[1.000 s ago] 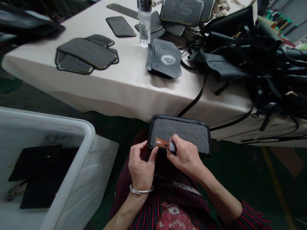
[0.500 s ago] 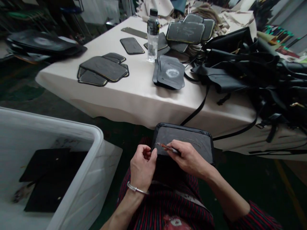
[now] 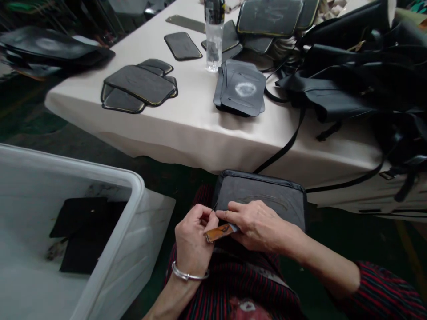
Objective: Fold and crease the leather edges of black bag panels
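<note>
A black bag with a grey flat panel and raised dark edges rests at my lap, against the table's near side. At its near left corner my left hand is closed in a pinch, and a thin dark thread rises from between thumb and finger. My right hand lies over the panel, its forefinger reaching to the left thumb. Its other fingers are curled round a slim orange object with a dark pattern, whose kind I cannot make out. The object's free end points left, over my left hand.
The cloth-covered table carries flat black panels, a stack of grey-black pieces, a water bottle and a heap of black bags with trailing straps. At left stands a white bin holding black pieces.
My right hand has turned, so the orange object now lies lower and crosses over my left hand. Its forefinger has stretched toward the left thumb. The view has tipped downward and closer.
</note>
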A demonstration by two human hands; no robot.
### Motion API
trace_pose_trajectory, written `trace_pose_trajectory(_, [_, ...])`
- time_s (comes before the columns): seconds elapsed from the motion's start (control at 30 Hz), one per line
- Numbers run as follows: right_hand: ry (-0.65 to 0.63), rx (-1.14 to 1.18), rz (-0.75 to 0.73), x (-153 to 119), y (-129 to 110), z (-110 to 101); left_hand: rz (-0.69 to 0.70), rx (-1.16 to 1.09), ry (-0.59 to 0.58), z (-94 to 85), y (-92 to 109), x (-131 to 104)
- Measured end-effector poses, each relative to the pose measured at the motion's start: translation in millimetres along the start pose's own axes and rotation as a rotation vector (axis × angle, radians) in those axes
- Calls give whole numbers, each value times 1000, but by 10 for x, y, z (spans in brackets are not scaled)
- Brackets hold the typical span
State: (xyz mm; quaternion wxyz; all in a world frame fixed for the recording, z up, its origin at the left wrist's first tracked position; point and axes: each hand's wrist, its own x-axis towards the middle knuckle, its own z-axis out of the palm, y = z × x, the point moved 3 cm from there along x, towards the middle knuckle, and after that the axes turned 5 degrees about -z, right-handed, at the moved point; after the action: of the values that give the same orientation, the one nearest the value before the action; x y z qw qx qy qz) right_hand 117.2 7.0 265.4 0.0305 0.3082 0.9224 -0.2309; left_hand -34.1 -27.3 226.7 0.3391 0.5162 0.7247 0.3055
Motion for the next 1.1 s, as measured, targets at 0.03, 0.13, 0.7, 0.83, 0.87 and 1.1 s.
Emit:
trace_pose_trajectory(0.03, [-6, -2, 1, 16, 6, 14, 39, 32, 3, 4, 17, 10])
trace_pose_trajectory(0.13, [-2, 6, 19, 43, 33, 48, 132, 112, -36, 20, 71, 52])
trace_pose_trajectory(0.7, [300, 1575, 295, -248, -335, 474, -227, -610, -266, 102, -486, 54])
trace_pose_trajectory(0.83, [469, 1370, 441, -320, -123, 324, -267, -595, -302, 122, -409, 49])
trace_pose_trajectory(0.87, [462, 1305, 443, -319, -52, 261, -256, -519, -292, 108, -364, 53])
trace_pose_trajectory(1.1, [313, 746, 393, -3, 187, 11, -54, 621, -274, -57, 55, 175])
